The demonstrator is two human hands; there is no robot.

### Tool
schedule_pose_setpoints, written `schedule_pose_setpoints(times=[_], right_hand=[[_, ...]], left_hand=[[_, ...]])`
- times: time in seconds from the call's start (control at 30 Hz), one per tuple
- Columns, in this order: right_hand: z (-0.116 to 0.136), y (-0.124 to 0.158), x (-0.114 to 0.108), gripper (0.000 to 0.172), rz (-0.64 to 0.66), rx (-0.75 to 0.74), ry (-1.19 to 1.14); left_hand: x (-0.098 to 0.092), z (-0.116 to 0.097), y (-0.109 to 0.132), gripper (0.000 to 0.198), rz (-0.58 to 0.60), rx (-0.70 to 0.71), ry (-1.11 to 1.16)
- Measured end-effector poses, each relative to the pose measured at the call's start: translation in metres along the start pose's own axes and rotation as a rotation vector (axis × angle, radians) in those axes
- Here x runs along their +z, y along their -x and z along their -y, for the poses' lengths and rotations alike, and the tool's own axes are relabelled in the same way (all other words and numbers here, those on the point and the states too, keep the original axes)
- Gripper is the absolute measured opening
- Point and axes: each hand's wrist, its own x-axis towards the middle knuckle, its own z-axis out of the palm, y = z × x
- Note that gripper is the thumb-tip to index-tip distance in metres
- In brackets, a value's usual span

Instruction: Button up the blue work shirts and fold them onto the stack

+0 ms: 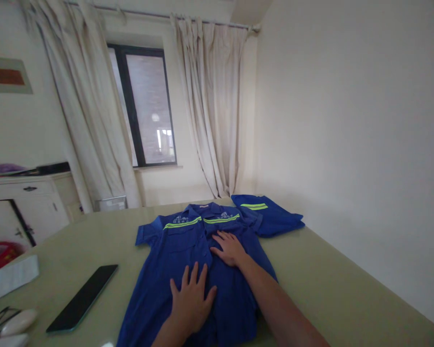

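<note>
Spreading left hand (191, 301) palm-down over the lower front of the blue shirt (177, 270), and right hand (229, 248) over its upper front, below the chest stripes. Extending the fingers of both hands, opened apart and flat on the cloth. Seeing the shirt laid front up on the green table (347, 294), collar toward the window (150, 106). Finding white print (181, 219) above both yellow-green chest stripes, too small to read, and a small collar label (204, 206), likewise illegible. Noting a second blue garment (282, 219) against the shirt's sleeve at the view's right, striped yellow-green; order of overlap impossible to tell. Reaching, with one corner, the table edge along the wall (347, 120). Leaving a broad stretch of tabletop right of the forearm, and a narrower strip between shirt and dark slab-like device (83, 299). Grouping eyeglasses (2, 318) and a pale flat item (12, 277) farther left. Losing the shirt's lower-left edge at the bottom of view.
</note>
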Motion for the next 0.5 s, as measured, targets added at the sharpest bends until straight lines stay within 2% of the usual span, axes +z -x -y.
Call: schedule_pose_setpoints(times=[0.07, 0.13, 0.23, 0.3, 0.37, 0.43, 0.5], right_hand=[[0.008, -0.003, -0.008, 0.051, -0.119, -0.067, 0.04], [0.024, 0.0, -0.016, 0.04, -0.192, -0.126, 0.067], [0.055, 0.018, -0.018, 0.033, -0.13, -0.084, 0.044], [0.069, 0.037, -0.01, 0.044, -0.025, -0.023, 0.005], [0.07, 0.056, 0.0, 0.063, 0.047, -0.001, -0.034], [0.061, 0.067, 0.007, 0.077, 0.061, 0.002, -0.081], [0.046, 0.068, 0.009, 0.079, 0.06, 0.0, -0.126]], left_hand=[[0.006, 0.003, 0.0, 0.071, -0.051, 0.015, -0.034], [0.008, 0.011, -0.012, 0.072, -0.08, 0.013, -0.045], [0.01, 0.026, -0.041, 0.066, -0.088, -0.018, -0.039], [0.01, 0.034, -0.059, 0.058, -0.116, 0.0, -0.004], [0.01, 0.039, -0.074, 0.051, -0.188, 0.036, 0.087], [0.008, 0.042, -0.081, 0.047, -0.27, 0.057, 0.187], [0.003, 0.045, -0.082, 0.044, -0.315, 0.083, 0.241]])
